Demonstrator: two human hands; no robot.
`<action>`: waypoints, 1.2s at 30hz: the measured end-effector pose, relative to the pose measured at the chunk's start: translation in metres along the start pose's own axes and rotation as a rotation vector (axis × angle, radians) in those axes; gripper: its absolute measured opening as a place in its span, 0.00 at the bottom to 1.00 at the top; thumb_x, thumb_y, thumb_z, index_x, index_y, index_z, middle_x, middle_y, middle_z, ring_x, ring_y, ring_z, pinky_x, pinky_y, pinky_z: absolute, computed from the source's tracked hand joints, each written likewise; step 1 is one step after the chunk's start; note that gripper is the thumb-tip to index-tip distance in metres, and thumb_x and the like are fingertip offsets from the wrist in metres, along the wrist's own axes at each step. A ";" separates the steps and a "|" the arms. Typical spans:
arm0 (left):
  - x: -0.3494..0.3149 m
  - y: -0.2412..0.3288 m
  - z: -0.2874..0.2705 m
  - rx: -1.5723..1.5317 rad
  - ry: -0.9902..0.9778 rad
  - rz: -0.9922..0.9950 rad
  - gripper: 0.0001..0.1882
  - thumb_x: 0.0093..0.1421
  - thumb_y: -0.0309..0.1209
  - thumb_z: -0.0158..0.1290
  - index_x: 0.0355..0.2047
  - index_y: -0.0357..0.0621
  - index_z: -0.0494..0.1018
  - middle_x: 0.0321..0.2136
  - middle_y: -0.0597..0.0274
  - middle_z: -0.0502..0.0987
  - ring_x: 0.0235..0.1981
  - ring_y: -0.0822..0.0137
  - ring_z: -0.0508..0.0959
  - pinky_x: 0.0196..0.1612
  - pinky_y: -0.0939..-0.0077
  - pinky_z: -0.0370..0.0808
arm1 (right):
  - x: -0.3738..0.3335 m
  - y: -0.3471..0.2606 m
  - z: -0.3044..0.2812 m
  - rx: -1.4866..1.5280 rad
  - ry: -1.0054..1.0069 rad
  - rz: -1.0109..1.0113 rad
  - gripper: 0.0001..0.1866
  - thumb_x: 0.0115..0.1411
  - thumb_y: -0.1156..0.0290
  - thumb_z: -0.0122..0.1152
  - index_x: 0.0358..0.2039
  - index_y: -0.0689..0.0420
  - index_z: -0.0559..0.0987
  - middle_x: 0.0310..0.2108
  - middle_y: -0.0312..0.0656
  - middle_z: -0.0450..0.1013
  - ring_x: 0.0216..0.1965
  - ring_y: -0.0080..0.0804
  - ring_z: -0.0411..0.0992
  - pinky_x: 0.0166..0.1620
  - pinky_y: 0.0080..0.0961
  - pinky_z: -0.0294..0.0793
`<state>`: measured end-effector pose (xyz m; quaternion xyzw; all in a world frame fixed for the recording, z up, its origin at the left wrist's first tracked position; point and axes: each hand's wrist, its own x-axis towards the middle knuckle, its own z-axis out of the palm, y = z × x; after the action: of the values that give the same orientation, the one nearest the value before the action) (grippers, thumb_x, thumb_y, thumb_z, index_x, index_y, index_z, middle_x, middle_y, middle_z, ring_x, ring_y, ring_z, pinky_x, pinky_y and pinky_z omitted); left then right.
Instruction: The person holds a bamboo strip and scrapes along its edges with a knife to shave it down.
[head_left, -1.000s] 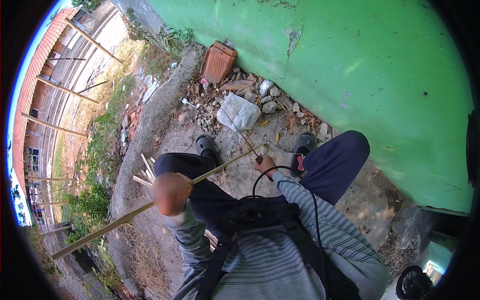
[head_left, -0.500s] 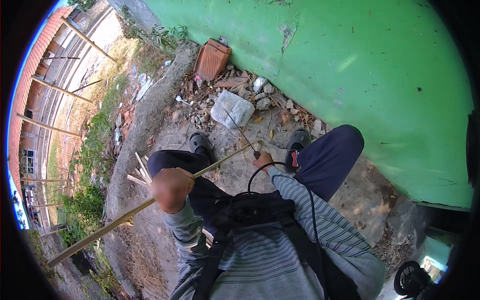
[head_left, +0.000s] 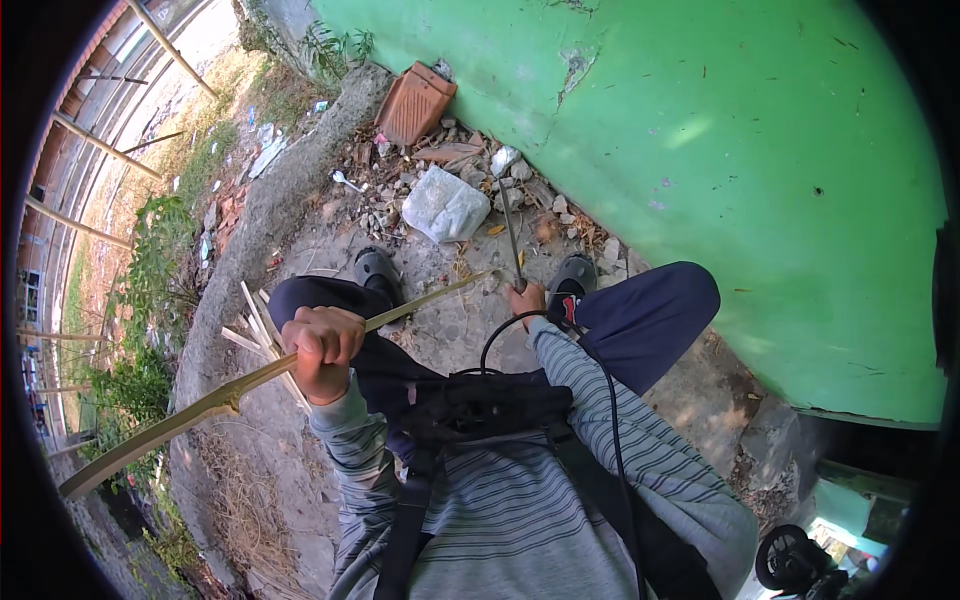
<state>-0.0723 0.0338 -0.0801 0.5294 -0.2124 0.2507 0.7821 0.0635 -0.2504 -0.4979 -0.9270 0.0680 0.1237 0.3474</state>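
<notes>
My left hand (head_left: 322, 348) is closed round a long pale strip, seemingly split bamboo (head_left: 195, 410). The strip runs from the lower left, over my left knee, to a thin far end between my feet. In my right hand (head_left: 527, 302) is the dark handle of a knife (head_left: 512, 235) with a long, narrow blade pointing away from me. The strip's far end lies just left of the blade's base; whether they touch I cannot tell. More split strips (head_left: 262, 325) lie beside my left knee, partly hidden by my left hand and arm.
A white block (head_left: 446, 205) sits among rubble beyond my feet, with an orange roof tile (head_left: 416, 103) behind. The green wall (head_left: 740, 160) bounds the right; a low concrete ledge (head_left: 250, 225) curves along the left. A black cable (head_left: 618, 440) crosses my right forearm.
The knife blade has swung from leaning left to pointing nearly straight away from me. My left hand keeps its hold on the strip. The whole view has shifted slightly.
</notes>
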 end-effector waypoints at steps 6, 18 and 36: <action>0.002 0.000 -0.002 0.022 -0.007 -0.014 0.33 0.72 0.44 0.43 0.10 0.54 0.46 0.04 0.74 0.49 0.04 0.76 0.48 0.10 0.78 0.46 | 0.021 0.019 -0.031 -0.079 0.135 0.072 0.24 0.58 0.50 0.65 0.34 0.64 0.83 0.51 0.63 0.70 0.57 0.57 0.66 0.62 0.45 0.68; 0.011 -0.003 -0.007 0.017 0.005 -0.026 0.33 0.71 0.44 0.44 0.08 0.55 0.47 0.03 0.74 0.50 0.03 0.76 0.49 0.09 0.79 0.47 | 0.024 0.016 -0.043 -0.133 -0.105 0.263 0.25 0.57 0.50 0.67 0.36 0.65 0.82 0.53 0.63 0.69 0.56 0.58 0.67 0.59 0.43 0.68; 0.014 -0.005 0.004 0.005 -0.008 -0.020 0.33 0.71 0.44 0.44 0.09 0.54 0.46 0.04 0.73 0.50 0.03 0.75 0.49 0.09 0.78 0.46 | -0.004 -0.086 -0.026 0.158 -0.450 -0.412 0.32 0.55 0.59 0.70 0.55 0.66 0.74 0.50 0.55 0.75 0.49 0.46 0.75 0.54 0.33 0.72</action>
<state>-0.0587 0.0304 -0.0738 0.5344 -0.2095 0.2411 0.7825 0.0824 -0.2036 -0.4238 -0.8408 -0.1903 0.2473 0.4424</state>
